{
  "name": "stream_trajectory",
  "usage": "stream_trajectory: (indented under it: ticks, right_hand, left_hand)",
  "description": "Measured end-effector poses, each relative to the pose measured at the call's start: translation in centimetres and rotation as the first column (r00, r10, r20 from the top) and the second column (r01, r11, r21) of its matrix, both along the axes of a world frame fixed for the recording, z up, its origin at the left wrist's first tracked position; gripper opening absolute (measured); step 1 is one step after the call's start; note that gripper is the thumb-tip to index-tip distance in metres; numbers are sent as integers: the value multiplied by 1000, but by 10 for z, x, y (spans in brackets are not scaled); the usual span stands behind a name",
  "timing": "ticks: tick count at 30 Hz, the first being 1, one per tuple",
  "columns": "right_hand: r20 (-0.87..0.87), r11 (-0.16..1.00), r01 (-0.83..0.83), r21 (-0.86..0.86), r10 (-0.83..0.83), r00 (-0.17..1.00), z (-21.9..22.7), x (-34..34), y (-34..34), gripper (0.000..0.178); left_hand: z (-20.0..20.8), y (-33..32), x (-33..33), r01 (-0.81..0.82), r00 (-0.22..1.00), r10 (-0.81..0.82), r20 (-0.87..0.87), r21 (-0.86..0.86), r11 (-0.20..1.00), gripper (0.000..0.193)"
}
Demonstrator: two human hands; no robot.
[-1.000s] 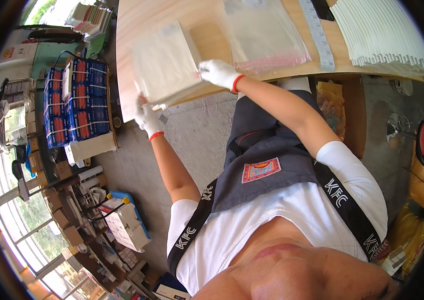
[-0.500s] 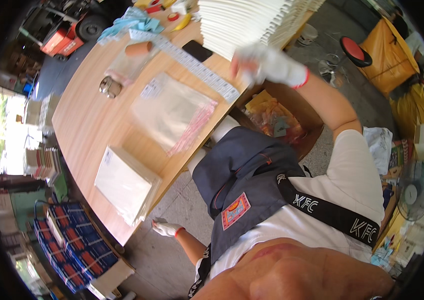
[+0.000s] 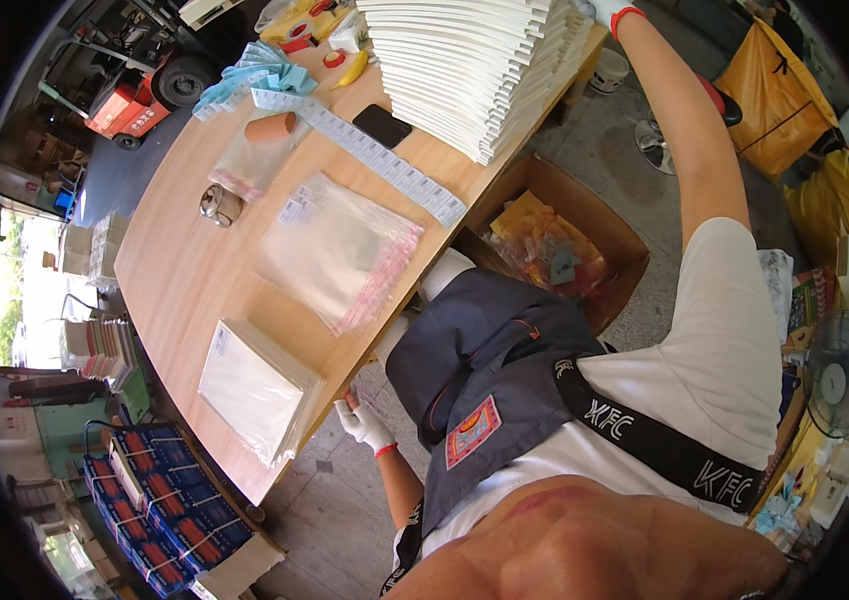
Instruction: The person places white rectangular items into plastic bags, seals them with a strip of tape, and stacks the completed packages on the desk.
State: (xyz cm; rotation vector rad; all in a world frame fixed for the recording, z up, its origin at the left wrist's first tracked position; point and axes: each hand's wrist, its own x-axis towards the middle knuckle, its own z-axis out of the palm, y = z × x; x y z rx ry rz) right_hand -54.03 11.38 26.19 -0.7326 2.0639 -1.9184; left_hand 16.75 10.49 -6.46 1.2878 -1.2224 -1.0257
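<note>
In a white glove with a red cuff, my left hand [image 3: 366, 424] hangs just off the table's near edge, holding nothing, its fingers loosely apart. My right hand [image 3: 608, 10], gloved the same way, reaches to the far end of a tall stack of white booklets [image 3: 444, 75]; the frame's top edge cuts off most of it, so its grip is hidden. Clear plastic sleeves [image 3: 334, 255] with a pink-striped edge lie flat on the tabletop. Closer to my left hand sits a pile of white booklets in clear wrapping [image 3: 259, 385].
On the wooden table [image 3: 169, 250] are a label strip [image 3: 374, 150], phone [image 3: 382, 126], metal can [image 3: 220, 205], orange roll [image 3: 270, 126] and blue cloth [image 3: 264, 72]. Below stands a cardboard box [image 3: 624, 245] of plastic scraps. Bundled blue packs [image 3: 169, 500] stand at left, a fan [image 3: 834, 380] at right.
My right hand has moved from above the table's near edge up to the far end of the booklet stack. My left hand has risen slightly toward the table edge.
</note>
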Motion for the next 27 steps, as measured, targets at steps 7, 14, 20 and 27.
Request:
stream_trajectory:
  ticks: [7, 14, 20, 27]
  right_hand:
    - [244, 924, -295, -243, 352, 903, 45, 4, -11, 12]
    - [19, 895, -268, -357, 294, 956, 62, 131, -25, 16]
    - [220, 646, -716, -264, 763, 607, -40, 186, 27, 29]
    - [711, 545, -752, -371, 688, 148, -190, 253, 33, 45]
  left_hand:
    - [36, -38, -64, 443, 693, 75, 717, -505, 741, 22]
    - [56, -91, -131, 577, 223, 5, 975, -136, 806, 34]
    - [68, -131, -143, 370, 37, -213, 976, 184, 910, 30]
    - [62, -158, -124, 301, 138, -183, 973, 135, 944, 21]
